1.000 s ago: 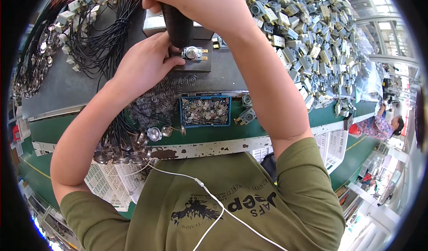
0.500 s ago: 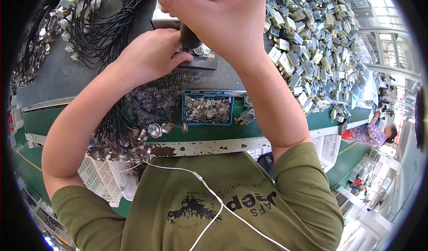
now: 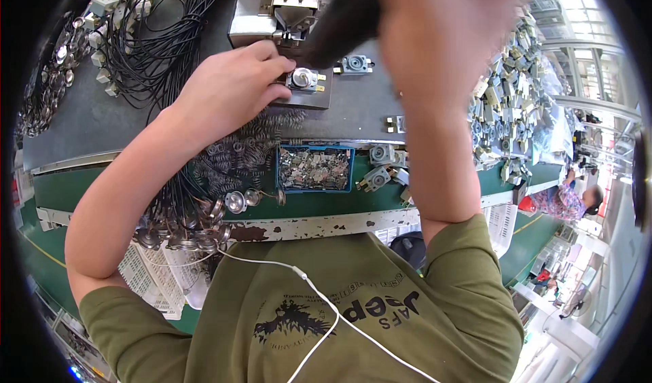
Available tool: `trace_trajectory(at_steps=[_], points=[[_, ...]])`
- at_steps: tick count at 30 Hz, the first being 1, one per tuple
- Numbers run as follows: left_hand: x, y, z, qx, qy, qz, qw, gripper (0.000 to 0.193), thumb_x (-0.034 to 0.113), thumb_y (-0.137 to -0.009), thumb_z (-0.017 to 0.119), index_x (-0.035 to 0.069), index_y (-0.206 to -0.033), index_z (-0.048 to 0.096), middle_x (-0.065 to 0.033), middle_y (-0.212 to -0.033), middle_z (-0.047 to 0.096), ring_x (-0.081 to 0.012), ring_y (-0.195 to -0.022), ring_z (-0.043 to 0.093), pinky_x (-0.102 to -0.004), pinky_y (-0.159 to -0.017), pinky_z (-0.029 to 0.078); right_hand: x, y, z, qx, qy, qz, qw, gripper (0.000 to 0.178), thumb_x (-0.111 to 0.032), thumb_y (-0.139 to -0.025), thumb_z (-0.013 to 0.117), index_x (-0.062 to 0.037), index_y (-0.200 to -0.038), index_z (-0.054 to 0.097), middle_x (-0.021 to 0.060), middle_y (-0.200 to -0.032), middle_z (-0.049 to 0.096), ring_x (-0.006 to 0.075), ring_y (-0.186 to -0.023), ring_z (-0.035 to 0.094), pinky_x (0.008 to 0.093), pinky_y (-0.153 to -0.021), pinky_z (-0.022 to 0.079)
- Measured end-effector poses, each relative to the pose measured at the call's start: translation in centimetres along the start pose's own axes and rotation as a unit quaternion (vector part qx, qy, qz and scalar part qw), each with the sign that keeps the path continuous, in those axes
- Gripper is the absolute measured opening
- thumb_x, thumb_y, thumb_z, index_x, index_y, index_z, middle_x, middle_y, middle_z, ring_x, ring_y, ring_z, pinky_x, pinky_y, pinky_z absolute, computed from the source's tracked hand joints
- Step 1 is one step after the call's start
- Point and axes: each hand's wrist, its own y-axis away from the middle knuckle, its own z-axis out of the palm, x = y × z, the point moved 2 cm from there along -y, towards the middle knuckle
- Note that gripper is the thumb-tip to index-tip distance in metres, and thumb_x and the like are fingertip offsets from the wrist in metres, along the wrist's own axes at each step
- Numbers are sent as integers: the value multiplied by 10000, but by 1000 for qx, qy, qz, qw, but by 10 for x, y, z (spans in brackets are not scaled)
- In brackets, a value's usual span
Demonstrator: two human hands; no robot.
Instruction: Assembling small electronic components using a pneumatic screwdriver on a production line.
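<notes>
My left hand [image 3: 238, 80] is closed, its thumb and fingertips gripping the left side of a small switch-like part [image 3: 303, 78] with a round silver top and brass tabs. The part rests on a dark metal block [image 3: 316, 100]; the fingers hide its left end. My right hand [image 3: 441, 36], smeared by motion, is wrapped round a black power screwdriver [image 3: 343, 26], up and right of the part. The screwdriver's tip is blurred and stands apart from the part. Behind the block stands a metal fixture [image 3: 294, 12]. A similar grey part [image 3: 355, 65] lies just right of the block.
A blue tray [image 3: 278, 172] of small metal pieces sits near the front edge, beside loose springs [image 3: 227, 152]. Black cables [image 3: 163, 50] with metal discs [image 3: 235, 201] lie at left. Many grey switch bodies [image 3: 502, 104] are heaped at right. Another person [image 3: 564, 199] is far right.
My right hand has lifted the screwdriver off the part and swung to the right. The round-topped part and the fixture behind have come into view. My left hand stays nearly in place.
</notes>
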Motion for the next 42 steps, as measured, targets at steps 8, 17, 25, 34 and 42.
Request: trace_trajectory(at_steps=[8,17,25,34,42], points=[[9,-8,-2,35,-56,146,987,326,197,-857,767,120,-1169,708,-51,-1010,677,-272,-882,703,-387,-754,567,13,-6,-61,97,150,-74,981,389,-184,-938,805,-18,-1191,561,50,-940,690,115,-787,662,245,-689,546],[9,-10,-11,4,8,142,990,289,145,-861,760,139,-1146,715,-43,-1010,683,-279,-824,690,-393,-703,552,24,-13,-89,58,197,-115,972,429,-212,-916,833,-25,-1172,544,35,-972,685,102,-845,652,259,-753,538],[8,-12,-6,0,-4,161,987,294,132,-841,766,129,-1131,720,-48,-998,692,-276,-851,689,-395,-734,549,14,-13,-83,23,251,-135,958,504,-242,-929,818,-28,-1274,520,59,-989,667,121,-820,638,253,-737,530],[16,1,-11,16,-75,175,982,304,133,-839,770,135,-1139,718,-39,-996,701,-238,-929,684,-385,-802,522,12,31,-78,192,116,-255,941,566,-148,-994,703,2,-1469,435,132,-1079,676,140,-852,647,274,-780,551],[-81,28,-171,364,-117,-216,898,352,274,-1046,611,109,-1354,653,-109,-1266,700,-194,-1165,658,-348,-994,497,63,92,-130,-264,537,15,802,304,-82,-938,657,-102,-1242,649,127,-1194,686,366,-1146,634,431,-974,520]])
